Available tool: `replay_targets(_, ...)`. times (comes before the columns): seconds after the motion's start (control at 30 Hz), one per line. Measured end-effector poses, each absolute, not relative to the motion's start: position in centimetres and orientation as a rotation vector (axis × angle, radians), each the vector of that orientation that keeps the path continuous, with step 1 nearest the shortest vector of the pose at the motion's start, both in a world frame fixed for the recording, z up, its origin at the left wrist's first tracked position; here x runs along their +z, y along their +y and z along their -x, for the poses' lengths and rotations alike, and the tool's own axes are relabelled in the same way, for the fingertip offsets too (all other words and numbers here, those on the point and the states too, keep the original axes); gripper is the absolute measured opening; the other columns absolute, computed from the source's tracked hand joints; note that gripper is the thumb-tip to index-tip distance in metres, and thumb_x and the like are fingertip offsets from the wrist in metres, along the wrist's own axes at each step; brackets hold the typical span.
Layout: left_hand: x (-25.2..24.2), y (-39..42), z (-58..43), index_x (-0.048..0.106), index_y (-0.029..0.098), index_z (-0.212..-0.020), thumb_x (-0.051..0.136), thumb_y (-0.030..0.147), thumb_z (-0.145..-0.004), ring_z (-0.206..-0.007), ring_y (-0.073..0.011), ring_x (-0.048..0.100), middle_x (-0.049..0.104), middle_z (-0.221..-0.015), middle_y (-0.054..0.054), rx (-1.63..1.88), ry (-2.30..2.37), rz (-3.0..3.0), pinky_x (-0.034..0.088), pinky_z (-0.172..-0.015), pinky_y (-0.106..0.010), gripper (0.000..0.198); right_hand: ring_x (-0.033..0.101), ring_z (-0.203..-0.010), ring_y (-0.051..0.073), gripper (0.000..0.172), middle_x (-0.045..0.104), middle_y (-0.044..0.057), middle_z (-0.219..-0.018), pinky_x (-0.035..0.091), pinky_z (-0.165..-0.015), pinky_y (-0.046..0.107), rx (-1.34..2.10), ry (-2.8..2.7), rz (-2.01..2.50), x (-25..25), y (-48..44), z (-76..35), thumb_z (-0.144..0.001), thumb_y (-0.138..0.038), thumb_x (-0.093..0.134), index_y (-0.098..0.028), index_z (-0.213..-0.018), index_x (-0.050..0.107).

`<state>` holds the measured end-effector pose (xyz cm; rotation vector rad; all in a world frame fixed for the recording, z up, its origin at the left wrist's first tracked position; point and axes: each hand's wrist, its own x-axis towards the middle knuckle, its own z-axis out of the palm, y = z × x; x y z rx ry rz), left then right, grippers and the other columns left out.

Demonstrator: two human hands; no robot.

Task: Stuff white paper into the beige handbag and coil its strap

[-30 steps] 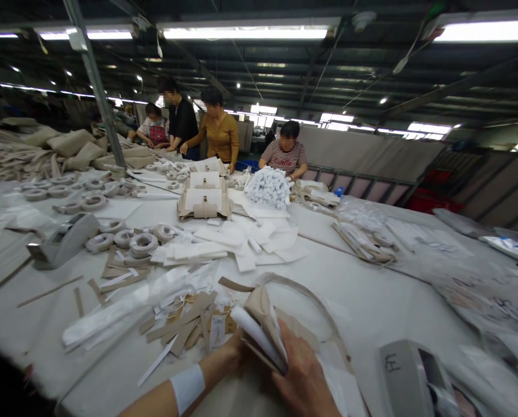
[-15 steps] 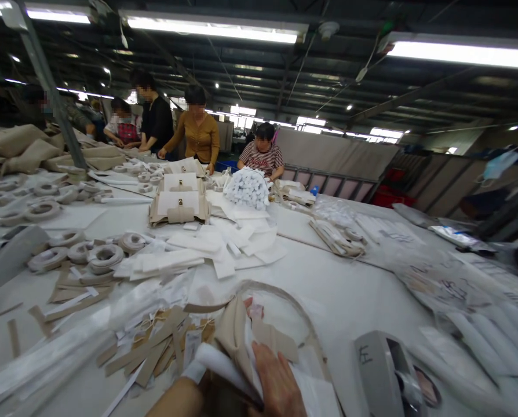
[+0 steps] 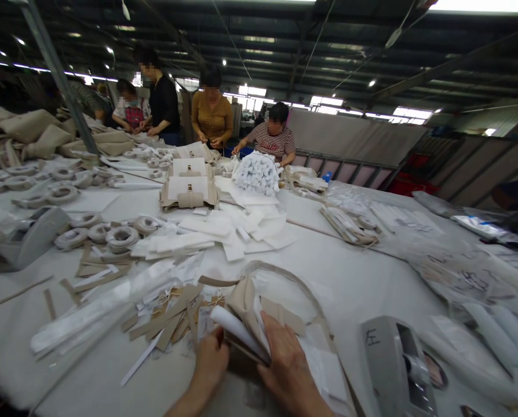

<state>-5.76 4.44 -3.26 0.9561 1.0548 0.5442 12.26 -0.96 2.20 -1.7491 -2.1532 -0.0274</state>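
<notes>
Both hands grip the beige bag piece point(image 3: 247, 313): left hand point(image 3: 209, 365) closed underneath, right hand point(image 3: 285, 370) fingers pinching its white lining point(image 3: 235, 330).

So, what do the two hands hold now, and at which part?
Both hold the beige bag piece with white paper inside. The right hand lies over its near right edge; the left hand grips its near left corner.

The beige bag piece point(image 3: 245, 304) looks like matt, soft cloth, with smooth white paper point(image 3: 235, 330) tucked inside. The bench point(image 3: 363, 289) is covered in matt white fabric. The tape dispenser point(image 3: 391, 362) near its front edge is smooth grey plastic.
</notes>
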Motion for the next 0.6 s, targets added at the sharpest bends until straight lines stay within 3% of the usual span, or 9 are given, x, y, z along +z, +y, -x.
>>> replay_targets(0.07,-5.0,1.4,6.0,0.069,0.030,-0.092,0.063,0.035,-0.081,-0.122,-0.0337,0.047,0.064,-0.110,-0.010,0.597,1.008,-1.270,0.028,-0.112,-0.053,0.014,0.046,-0.125,0.031,0.097,0.050,0.015,-0.137,0.041,-0.102,0.052,-0.038,-2.176,1.753,1.9,-1.0,-12.1,-0.055,-0.005,0.049,-0.014,-0.147,0.020)
replay_targets(0.13,-6.7,-0.9,5.9,0.068,0.038,-0.105,0.062,0.037,-0.081,-0.130,-0.0362,0.041,0.060,-0.125,-0.008,0.505,0.815,-1.613,0.016,-0.116,-0.057,0.026,0.046,-0.125,0.032,0.096,0.050,0.016,-0.137,0.041,-0.102,0.052,-0.047,-2.210,1.764,1.4,-1.2,-12.0,-0.055,-0.005,0.049,-0.014,-0.146,0.021)
replay_targets(0.23,-8.3,-2.0,5.3,0.052,0.045,-0.129,0.059,0.040,-0.082,-0.137,-0.0406,0.029,0.047,-0.142,-0.006,0.286,0.651,-1.906,0.009,-0.114,-0.067,0.047,0.045,-0.125,0.032,0.095,0.050,0.017,-0.137,0.039,-0.103,0.052,-0.069,-2.270,1.779,0.6,-1.4,-11.9,-0.055,-0.005,0.050,-0.013,-0.146,0.023)
replay_targets(0.33,-9.2,-1.7,5.0,0.041,0.046,-0.137,0.045,0.036,-0.091,-0.132,-0.0398,0.038,0.050,-0.138,-0.009,0.308,0.633,-2.137,0.025,-0.107,-0.069,0.047,0.045,-0.126,0.033,0.095,0.051,0.018,-0.135,0.037,-0.104,0.052,-0.093,-2.313,1.789,0.2,-1.6,-11.7,-0.056,-0.006,0.052,-0.013,-0.146,0.023)
replay_targets(0.43,-10.0,-1.6,5.2,0.047,0.041,-0.134,0.043,0.031,-0.093,-0.114,-0.0326,0.057,0.063,-0.122,-0.010,0.582,0.645,-2.477,0.044,-0.095,-0.054,0.042,0.045,-0.126,0.033,0.095,0.050,0.019,-0.135,0.037,-0.103,0.051,-0.111,-2.333,1.798,0.3,-1.7,-11.7,-0.057,-0.007,0.052,-0.013,-0.146,0.022)
replay_targets(0.53,-10.3,-2.4,5.5,0.060,0.030,-0.118,0.052,0.030,-0.090,-0.094,-0.0225,0.062,0.070,-0.106,-0.005,1.051,0.684,-2.825,0.047,-0.087,-0.038,0.029,0.046,-0.124,0.032,0.090,0.051,0.019,-0.134,0.038,-0.102,0.050,-0.142,-2.342,1.764,0.3,-1.9,-11.9,-0.060,-0.010,0.053,-0.012,-0.146,0.025)
replay_targets(0.6,-10.0,-3.0,5.6,0.064,0.025,-0.107,0.053,0.029,-0.089,-0.091,-0.0183,0.060,0.069,-0.103,-0.001,1.273,0.740,-2.941,0.044,-0.088,-0.033,0.021,0.047,-0.123,0.033,0.085,0.053,0.019,-0.132,0.040,-0.100,0.050,-0.196,-2.352,1.722,0.0,-2.1,-12.1,-0.063,-0.012,0.053,-0.012,-0.144,0.029)
